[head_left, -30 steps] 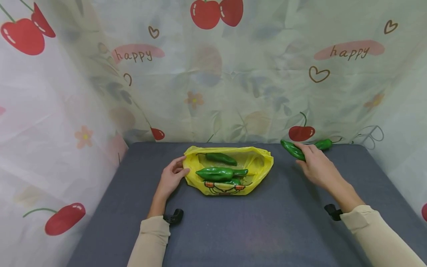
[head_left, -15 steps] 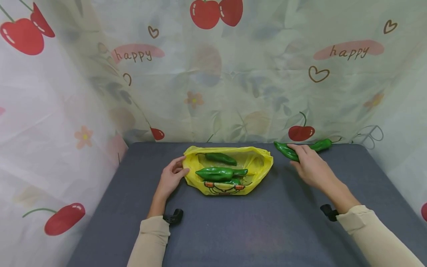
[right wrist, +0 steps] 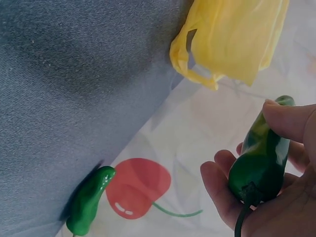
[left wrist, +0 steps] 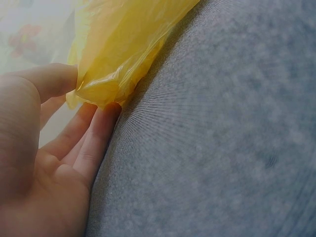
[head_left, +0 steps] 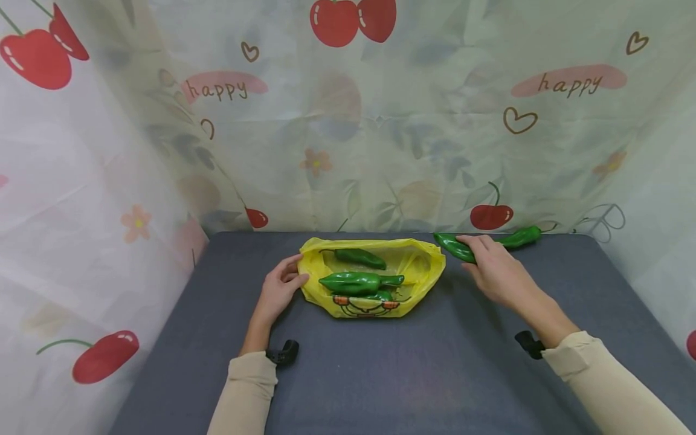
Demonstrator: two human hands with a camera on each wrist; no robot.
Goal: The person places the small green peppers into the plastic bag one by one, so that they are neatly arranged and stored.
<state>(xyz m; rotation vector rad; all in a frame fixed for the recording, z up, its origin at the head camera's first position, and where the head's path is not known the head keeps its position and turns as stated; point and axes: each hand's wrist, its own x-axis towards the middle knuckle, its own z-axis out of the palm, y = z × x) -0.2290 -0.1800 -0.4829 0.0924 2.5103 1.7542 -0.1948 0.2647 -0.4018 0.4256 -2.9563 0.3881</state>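
Observation:
A yellow plastic bag point(head_left: 429, 279) with a cartoon print lies with its mouth spread on the dark table. Inside it I see a green chili pepper point(head_left: 350, 283) in front, another green pepper point(head_left: 360, 259) behind, and part of a third low down, mostly hidden. My left hand point(head_left: 278, 290) pinches the bag's left edge; thumb and fingertips meet the yellow film point(left wrist: 118, 54) in the left wrist view. To the right of the bag, my right hand point(head_left: 499, 272) grips a green pepper point(right wrist: 259, 170) above the table, its tip toward the bag and its stem toward my palm.
One more green pepper point(head_left: 523, 237) lies at the table's back edge, beyond my right hand. A printed cloth curtain point(head_left: 375, 151) stands right behind the table point(head_left: 375, 374) and along both sides. Each wrist wears a small black camera.
My right hand has moved left toward the bag with the green pepper in its grip, and more of the pepper at the back edge now shows. Left hand and bag have stayed in place.

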